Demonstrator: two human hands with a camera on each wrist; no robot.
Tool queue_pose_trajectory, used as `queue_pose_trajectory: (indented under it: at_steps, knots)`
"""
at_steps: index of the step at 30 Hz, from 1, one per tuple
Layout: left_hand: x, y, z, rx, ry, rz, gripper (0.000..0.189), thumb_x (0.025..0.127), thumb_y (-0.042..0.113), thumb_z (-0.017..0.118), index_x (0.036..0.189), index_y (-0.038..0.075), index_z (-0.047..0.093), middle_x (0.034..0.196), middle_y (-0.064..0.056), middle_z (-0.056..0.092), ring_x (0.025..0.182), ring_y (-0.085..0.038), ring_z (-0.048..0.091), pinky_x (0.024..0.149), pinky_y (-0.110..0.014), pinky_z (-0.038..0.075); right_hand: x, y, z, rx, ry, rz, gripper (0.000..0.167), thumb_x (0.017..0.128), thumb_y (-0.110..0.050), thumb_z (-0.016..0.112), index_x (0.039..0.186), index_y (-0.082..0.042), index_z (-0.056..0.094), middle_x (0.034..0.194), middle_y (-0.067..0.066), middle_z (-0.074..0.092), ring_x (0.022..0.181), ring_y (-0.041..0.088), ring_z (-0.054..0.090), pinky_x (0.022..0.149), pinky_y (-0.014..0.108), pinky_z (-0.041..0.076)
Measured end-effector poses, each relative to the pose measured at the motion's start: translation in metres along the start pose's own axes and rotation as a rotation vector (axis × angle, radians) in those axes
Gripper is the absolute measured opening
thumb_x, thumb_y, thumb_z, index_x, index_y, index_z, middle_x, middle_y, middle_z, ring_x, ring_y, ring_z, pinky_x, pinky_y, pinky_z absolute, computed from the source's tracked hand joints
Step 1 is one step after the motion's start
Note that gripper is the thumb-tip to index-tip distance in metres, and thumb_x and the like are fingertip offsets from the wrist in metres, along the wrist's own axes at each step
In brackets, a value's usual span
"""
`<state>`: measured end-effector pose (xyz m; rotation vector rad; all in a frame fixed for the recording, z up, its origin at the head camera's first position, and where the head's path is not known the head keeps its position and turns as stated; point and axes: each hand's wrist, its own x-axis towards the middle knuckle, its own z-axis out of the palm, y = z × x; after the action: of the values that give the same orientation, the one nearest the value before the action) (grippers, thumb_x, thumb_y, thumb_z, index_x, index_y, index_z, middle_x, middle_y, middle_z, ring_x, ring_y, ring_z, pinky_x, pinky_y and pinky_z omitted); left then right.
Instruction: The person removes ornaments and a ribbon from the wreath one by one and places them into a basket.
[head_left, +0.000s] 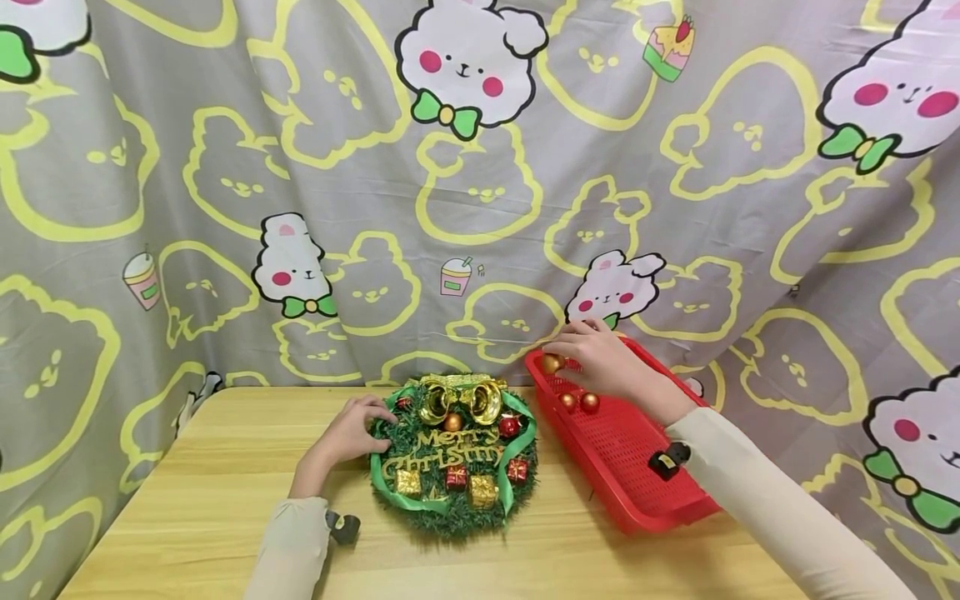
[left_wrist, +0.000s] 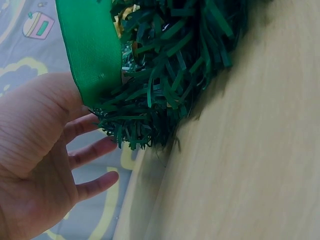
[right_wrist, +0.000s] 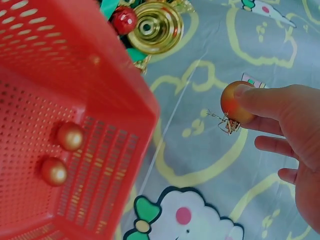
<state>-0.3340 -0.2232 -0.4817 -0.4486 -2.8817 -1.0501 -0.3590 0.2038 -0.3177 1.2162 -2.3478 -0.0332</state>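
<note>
Green wreath [head_left: 450,518] at my left hand [head_left: 348,429], gold ball [right_wrist: 232,97] in my right hand [head_left: 600,354]

The wreath rests on the wooden table [head_left: 202,500] with its lettering [head_left: 442,456] facing up at me, which I judge leaves its whole front easy to reach. My left hand is at the wreath's left edge, probably to steady it. Its last fingers are loosely extended, but the thumb tip is hidden, so I cannot tell whether I am pinching the edge or only touching it.

My right hand, at the far end of the red basket [head_left: 626,437] to the right of the wreath, grasps the gold ball between thumb and fingers; such a light pinch likely suits something small and round. Two loose gold balls [head_left: 590,402] lie inside the basket, whose raised sides presumably stop them rolling toward the wreath.

From my head I see gold bells [head_left: 486,402] across the wreath's top and a patterned curtain [head_left: 480,208] behind it. Only my right wrist view shows the wiry gold trim [right_wrist: 231,126] under the held ball. My left wrist view adds fingers reaching past the wreath's edge beside a green ribbon [left_wrist: 92,50].
</note>
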Motion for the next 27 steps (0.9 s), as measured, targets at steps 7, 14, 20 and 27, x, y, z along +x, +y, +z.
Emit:
queue_pose_trajectory:
  at_steps: [7, 14, 20, 27]
  knots:
    - [0.001, -0.001, 0.000, -0.005, -0.002, 0.004, 0.034, 0.079, 0.012, 0.084, 0.112, 0.016, 0.077, 0.137, -0.014, 0.057, 0.131, -0.039, 0.043, 0.104, -0.063, 0.042, -0.013, 0.015, 0.005, -0.019, 0.003, 0.034, 0.039, 0.078, -0.016, 0.088, 0.114, -0.011, 0.076, 0.102, 0.005, 0.076, 0.099, 0.028, 0.061, 0.092, 0.051, 0.042]
    - [0.003, -0.003, 0.001, -0.002, 0.000, 0.018, 0.033, 0.080, 0.013, 0.084, 0.113, 0.016, 0.077, 0.136, -0.013, 0.058, 0.129, -0.038, 0.044, 0.102, -0.062, 0.044, -0.026, 0.033, 0.013, -0.018, -0.042, 0.118, 0.040, 0.078, -0.016, 0.088, 0.115, -0.011, 0.076, 0.104, 0.005, 0.076, 0.103, 0.027, 0.060, 0.088, 0.050, 0.041]
    - [0.002, -0.002, 0.000, -0.003, 0.002, 0.018, 0.033, 0.080, 0.013, 0.084, 0.112, 0.016, 0.077, 0.136, -0.013, 0.058, 0.128, -0.038, 0.044, 0.102, -0.062, 0.044, -0.037, 0.048, 0.025, -0.028, -0.040, 0.127, 0.038, 0.077, -0.015, 0.088, 0.112, -0.009, 0.077, 0.110, 0.009, 0.076, 0.102, 0.031, 0.061, 0.087, 0.051, 0.039]
    - [0.001, -0.003, 0.001, -0.006, 0.005, 0.005, 0.035, 0.078, 0.012, 0.085, 0.112, 0.016, 0.077, 0.137, -0.013, 0.057, 0.132, -0.039, 0.042, 0.105, -0.065, 0.042, -0.053, 0.062, 0.040, -0.051, -0.066, 0.165, 0.036, 0.077, -0.016, 0.088, 0.110, -0.007, 0.077, 0.105, 0.010, 0.076, 0.101, 0.032, 0.061, 0.090, 0.054, 0.042]
